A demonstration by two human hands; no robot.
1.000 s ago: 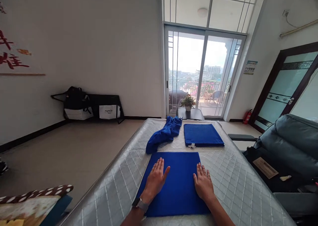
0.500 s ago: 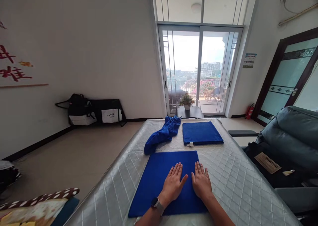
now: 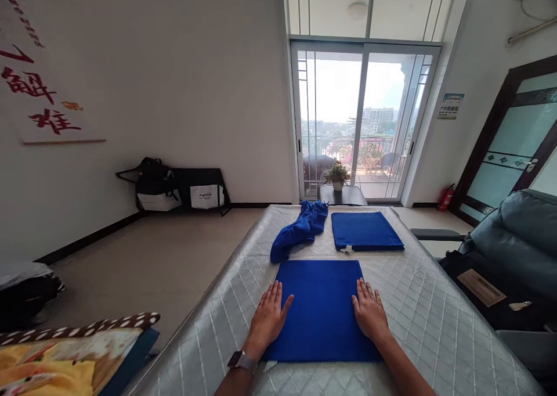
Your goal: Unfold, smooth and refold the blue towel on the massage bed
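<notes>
A flat folded blue cloth (image 3: pixel 321 320) lies on the silvery quilted mattress (image 3: pixel 439 326) in front of me. My left hand (image 3: pixel 268 315) rests flat along its left edge, fingers stretched out and thumb apart. On the opposite edge, my right hand (image 3: pixel 369 310) lies flat too, fingers extended. Neither hand grips anything. Beyond the cloth, a second folded blue cloth (image 3: pixel 368 231) with a small white tag sits to the right. A crumpled blue cloth (image 3: pixel 300 230) is heaped at the far left.
A potted plant (image 3: pixel 337 175) stands on a dark chair (image 3: pixel 343 195) past the mattress. To the right is a grey armchair (image 3: pixel 513 233) holding dark items. A patterned blanket (image 3: pixel 82 355) lies at lower left, and bags (image 3: pixel 156 181) sit by the wall.
My left hand has moved left from the cloth's middle to its left edge. My right hand stays at the right edge. The cloth lies straighter, and the view has turned slightly left.
</notes>
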